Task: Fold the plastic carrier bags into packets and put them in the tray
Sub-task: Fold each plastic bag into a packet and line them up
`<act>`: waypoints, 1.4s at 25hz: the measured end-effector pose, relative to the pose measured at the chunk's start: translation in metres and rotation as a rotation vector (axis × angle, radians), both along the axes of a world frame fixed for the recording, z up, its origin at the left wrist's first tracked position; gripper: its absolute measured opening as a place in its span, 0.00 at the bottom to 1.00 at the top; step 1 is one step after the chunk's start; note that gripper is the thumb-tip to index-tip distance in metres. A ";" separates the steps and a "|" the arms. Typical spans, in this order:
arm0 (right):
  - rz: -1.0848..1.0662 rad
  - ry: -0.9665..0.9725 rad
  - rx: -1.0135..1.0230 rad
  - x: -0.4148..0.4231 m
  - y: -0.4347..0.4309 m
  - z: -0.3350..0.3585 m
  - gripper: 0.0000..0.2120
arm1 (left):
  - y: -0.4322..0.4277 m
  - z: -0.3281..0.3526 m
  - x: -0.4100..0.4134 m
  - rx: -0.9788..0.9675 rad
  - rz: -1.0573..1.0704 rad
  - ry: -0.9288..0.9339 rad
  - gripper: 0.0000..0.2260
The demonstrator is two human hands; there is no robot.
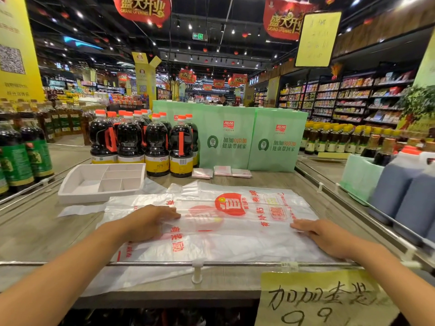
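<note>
A white plastic carrier bag (235, 222) with red print lies spread flat on the shelf top, over other bags of the same kind. My left hand (146, 222) rests flat on its left part, fingers straight. My right hand (322, 236) presses the bag's right edge with straight fingers. A white divided tray (77, 177) stands at the back left with nothing in it. Three folded bag packets (222, 171) lie in a row behind the bag, in front of the green boxes.
Dark soy sauce bottles (143, 142) stand behind the tray, green cartons (249, 140) at the back middle. A metal rail (164, 264) runs along the front edge, with a yellow handwritten price sign (322, 300). Big jugs (404, 191) fill the right side.
</note>
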State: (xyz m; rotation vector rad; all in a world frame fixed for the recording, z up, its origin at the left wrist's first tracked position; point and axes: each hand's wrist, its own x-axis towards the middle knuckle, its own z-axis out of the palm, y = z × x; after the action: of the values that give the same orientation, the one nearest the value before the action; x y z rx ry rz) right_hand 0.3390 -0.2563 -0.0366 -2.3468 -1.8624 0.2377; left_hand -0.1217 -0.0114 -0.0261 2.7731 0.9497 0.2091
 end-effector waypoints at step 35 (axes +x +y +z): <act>0.047 -0.478 0.091 -0.012 0.074 0.033 0.16 | 0.028 0.009 0.051 0.255 0.111 0.007 0.08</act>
State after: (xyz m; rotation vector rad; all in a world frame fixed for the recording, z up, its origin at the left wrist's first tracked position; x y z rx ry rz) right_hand 0.3272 -0.1825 -0.0036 -2.4518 -2.0659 -0.4351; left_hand -0.0702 0.0170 -0.0172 2.9519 1.1550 0.3613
